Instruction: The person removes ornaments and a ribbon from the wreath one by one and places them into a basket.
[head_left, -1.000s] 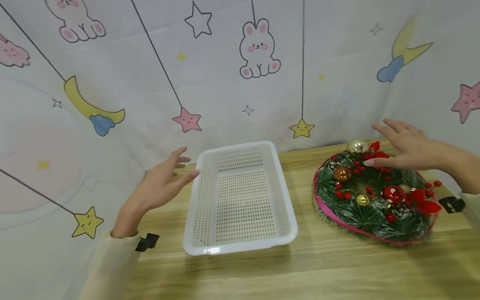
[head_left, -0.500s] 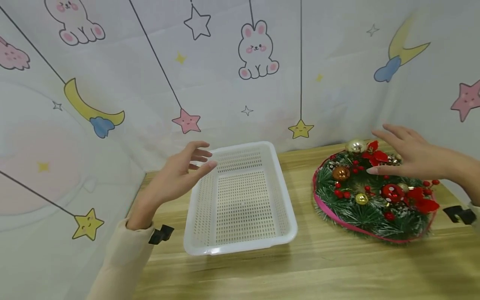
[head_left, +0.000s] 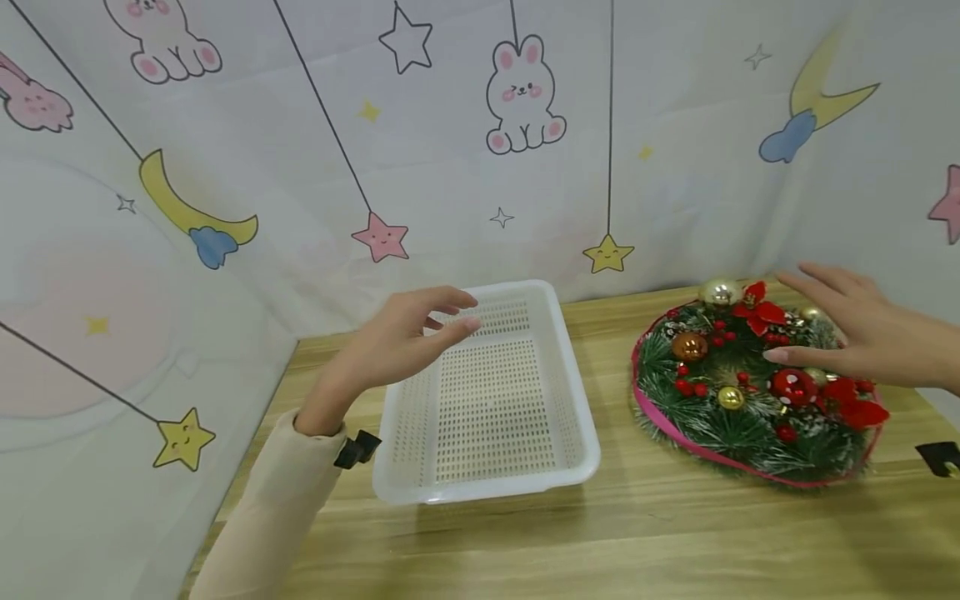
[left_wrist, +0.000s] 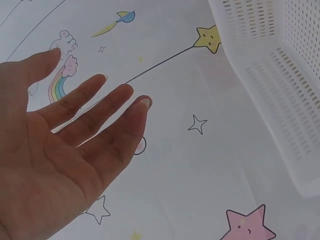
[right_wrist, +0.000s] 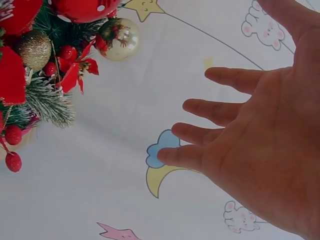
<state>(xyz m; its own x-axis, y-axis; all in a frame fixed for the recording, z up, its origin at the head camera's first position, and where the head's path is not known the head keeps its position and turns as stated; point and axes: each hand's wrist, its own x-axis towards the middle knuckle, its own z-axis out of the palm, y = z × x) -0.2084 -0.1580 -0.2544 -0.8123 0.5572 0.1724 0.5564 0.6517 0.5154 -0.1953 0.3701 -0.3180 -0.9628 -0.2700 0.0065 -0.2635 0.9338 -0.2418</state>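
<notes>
Since 1.0 s ago: left hand (head_left: 405, 337) has travelled right, from beside the basket's far-left corner to above its far-left part. Right hand (head_left: 870, 333) has drifted right and slightly nearer, from over the wreath's far middle toward its far-right edge.

Left to right, as it stands now:

Left hand: fingers straight to loosely bent, spread, holding nothing. Left wrist view confirms a bare palm (left_wrist: 65, 165) with the basket wall off to one side, not touching it.

Basket (head_left: 577, 417): white, perforated, nothing in it, flat on the wooden table (head_left: 600, 550), left of centre, far end close to the patterned backdrop (head_left: 450, 167).

Wreath (head_left: 697, 425): green needles, red berries, gold and red baubles, pink ribbon round the rim. Lies flat on the table, right of the basket and apart from it.

Right hand: fingers extended and relaxed, nothing in it, over the wreath's far-right arc. Right wrist view shows a free palm (right_wrist: 270, 160), wreath (right_wrist: 45, 85) at the frame's edge. From these views I cannot tell whether the fingertips brush the needles or hover.

Judgement on the step: both hands look set for a two-sided lift of the wreath. Best taken by the rim under the ribbon, one hand on each opposite side, not by baubles or berries, which may pull loose. Keep it level. It looks wider than the basket, so expect it to rest across the rim or tilt.
</notes>
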